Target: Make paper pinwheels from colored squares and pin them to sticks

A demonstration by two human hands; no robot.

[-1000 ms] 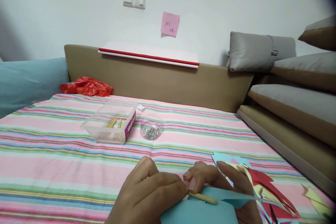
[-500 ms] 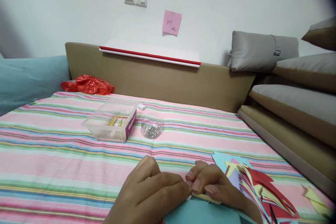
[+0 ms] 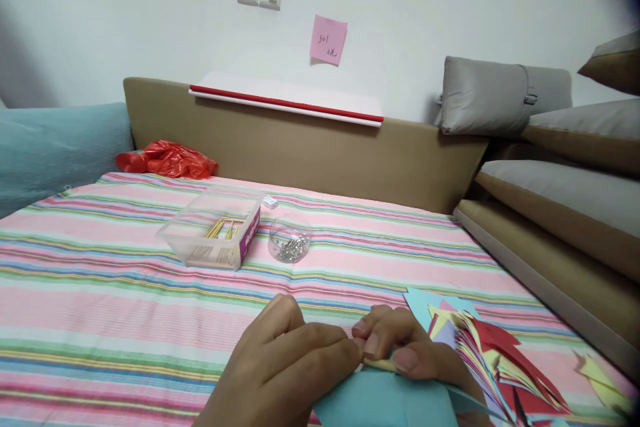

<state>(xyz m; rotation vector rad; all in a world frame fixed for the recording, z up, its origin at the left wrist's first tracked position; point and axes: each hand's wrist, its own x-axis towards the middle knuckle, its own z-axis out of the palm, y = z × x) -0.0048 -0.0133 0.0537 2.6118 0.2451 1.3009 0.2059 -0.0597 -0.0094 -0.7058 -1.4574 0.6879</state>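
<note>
At the bottom of the head view, my left hand (image 3: 290,367) and my right hand (image 3: 407,347) meet with fingers closed on the upper edge of a teal sheet of paper (image 3: 385,400). A narrow pale-yellow strip (image 3: 381,365) shows along that edge, under my right fingertips; whether it is paper or a thin stick I cannot tell. The left fingers point right and cover the sheet's upper left part. My right thumb presses near the strip. A narrow teal flap (image 3: 473,401) sticks out at the right of the sheet, by my right hand.
Coloured paper pieces (image 3: 520,360) lie at the right, with dark scissor-like blades (image 3: 520,407) among them. Farther off stand a clear plastic box (image 3: 185,233) with yellow sticks and a round clear dish (image 3: 290,243) of small metal bits. A red plastic bag (image 3: 173,160) lies behind.
The teal paper has tilted so that more of its face and its right flap show. My right thumb has shifted slightly; my left hand stays nearly in place.
</note>
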